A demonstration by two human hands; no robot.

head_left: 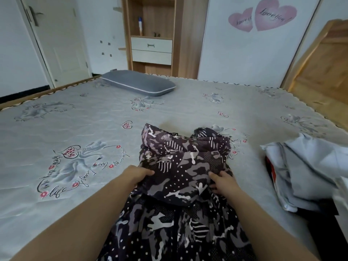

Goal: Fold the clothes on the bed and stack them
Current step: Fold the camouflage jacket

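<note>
two hands grip one camo garment [180, 172] at the near middle of the bed [56, 129]. left hand [138, 174] holds its left edge, thumb on top, fingers under the cloth. right hand [223, 182] pinches its right edge. upper part of the garment is bunched above the hands (lower part trails toward the person). pale blue clothes [308, 172] lie in a heap at the right edge, apart from the garment. grey pillow [139, 83] rests at the far side.

both arms reach forward; left hand [138, 174] and right hand [223, 180] pinching (fingers curled).
</note>
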